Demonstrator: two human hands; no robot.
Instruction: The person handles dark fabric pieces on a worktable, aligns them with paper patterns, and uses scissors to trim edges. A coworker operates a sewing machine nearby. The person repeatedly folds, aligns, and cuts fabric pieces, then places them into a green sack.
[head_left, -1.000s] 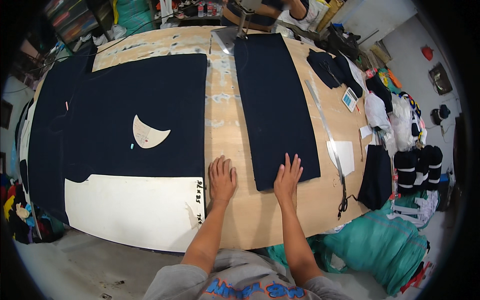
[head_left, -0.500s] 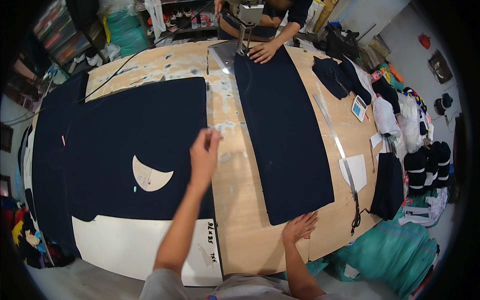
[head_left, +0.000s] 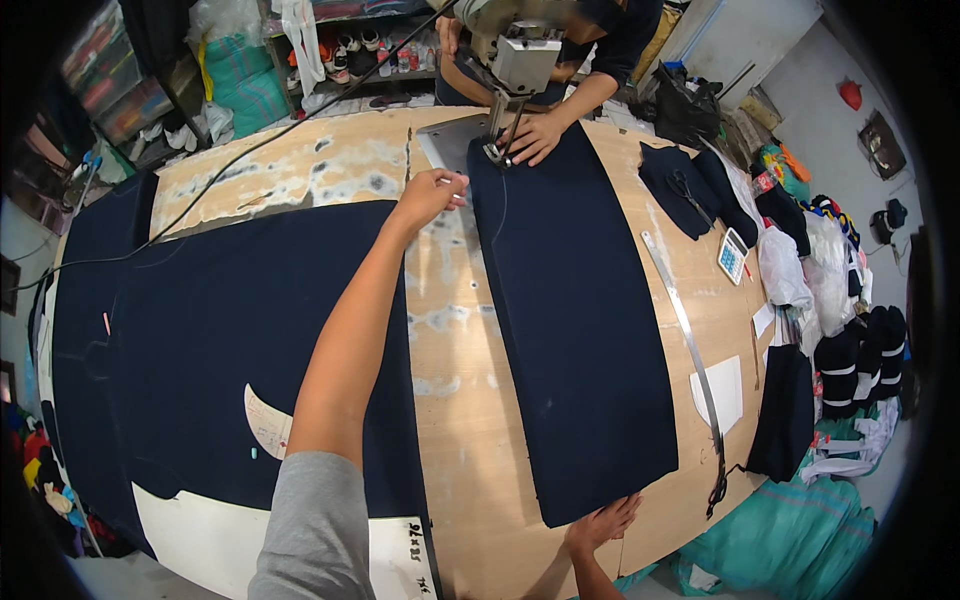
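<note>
My left hand (head_left: 430, 198) is curled, perhaps around something pale, near the dark cloth (head_left: 590, 360) on the bench (head_left: 460, 380), and my right (head_left: 603, 522) lies extended at its near end. Pushing it unevenly could send the cutting machine (head_left: 528, 65) off the chalk line (head_left: 500, 210). The green sack (head_left: 785, 535) hides its contents; what the bottles (head_left: 404, 60) hold, I cannot tell.

pale wall (head_left: 800, 110) right; rack (head_left: 340, 18) with shoes (head_left: 340, 74) and bottles (head_left: 404, 60) at back; grey floor (head_left: 120, 578) lower left
</note>
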